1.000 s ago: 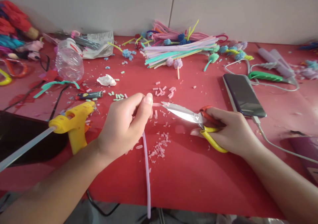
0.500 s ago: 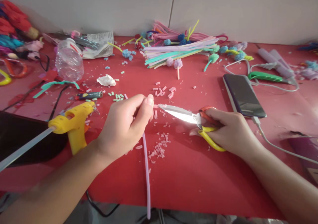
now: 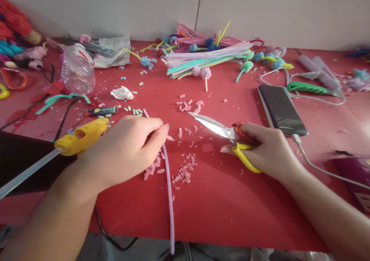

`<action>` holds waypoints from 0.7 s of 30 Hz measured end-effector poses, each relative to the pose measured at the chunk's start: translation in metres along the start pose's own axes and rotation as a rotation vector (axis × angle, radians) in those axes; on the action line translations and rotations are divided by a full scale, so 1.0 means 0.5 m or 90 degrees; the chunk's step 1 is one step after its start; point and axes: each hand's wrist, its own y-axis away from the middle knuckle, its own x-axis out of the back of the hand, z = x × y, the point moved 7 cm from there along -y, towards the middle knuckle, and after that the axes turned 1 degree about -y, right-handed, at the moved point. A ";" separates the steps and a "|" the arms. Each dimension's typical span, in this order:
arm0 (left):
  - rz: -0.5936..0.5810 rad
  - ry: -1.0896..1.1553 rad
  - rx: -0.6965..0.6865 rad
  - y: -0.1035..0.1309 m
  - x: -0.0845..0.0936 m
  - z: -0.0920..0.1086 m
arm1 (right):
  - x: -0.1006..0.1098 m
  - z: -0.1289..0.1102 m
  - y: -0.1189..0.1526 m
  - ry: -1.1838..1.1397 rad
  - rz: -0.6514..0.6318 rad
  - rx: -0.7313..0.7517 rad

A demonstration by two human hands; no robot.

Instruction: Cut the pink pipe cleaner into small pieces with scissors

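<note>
Red and smooth, the tabletop (image 3: 214, 203) spreads beneath both sets of fingers. The left hand (image 3: 134, 147) is bent over it, thumb and forefinger pinched together; the right hand (image 3: 267, 147) is wrapped around metal scissors with orange-red and yellow handles (image 3: 230, 133), whose blades look closed and point toward the left fingertips without touching them. A long lilac fuzzy stem (image 3: 170, 193) passes under the left fingers and over the near edge of the table. The left pinch holds a thin pink fuzzy stub (image 3: 169, 137), only its tip showing. Short cut pink pieces (image 3: 185, 108) lie beyond the left fingertips, and loose pink fluff (image 3: 186, 170) lies nearer the body.

The step in hand seems to be snipping or trimming the stub, judging by those clippings. A further cut would call for parted blades around its exposed tip, clear of the thumb.
</note>
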 end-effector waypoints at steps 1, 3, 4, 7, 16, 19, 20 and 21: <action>-0.031 -0.031 0.007 0.003 -0.002 -0.008 | 0.000 -0.001 -0.001 0.007 -0.001 0.004; -0.106 -0.091 0.033 0.012 -0.015 -0.026 | -0.001 -0.004 -0.001 0.009 -0.001 0.011; -0.137 -0.119 0.053 0.016 -0.021 -0.035 | 0.000 -0.004 -0.001 0.006 0.002 0.011; -0.137 -0.180 0.109 0.017 -0.024 -0.052 | 0.000 -0.001 -0.001 -0.001 0.003 0.000; 0.058 -0.101 -0.034 -0.017 -0.030 -0.003 | -0.003 0.007 -0.001 0.013 0.002 -0.028; 0.019 -0.114 -0.043 -0.027 -0.065 0.003 | -0.003 0.003 -0.002 0.014 0.006 -0.026; 0.004 -0.124 -0.043 -0.030 -0.076 0.005 | -0.004 0.002 -0.002 0.010 0.003 -0.026; -0.010 -0.139 -0.039 -0.034 -0.085 0.006 | -0.004 0.000 -0.003 0.005 0.000 -0.027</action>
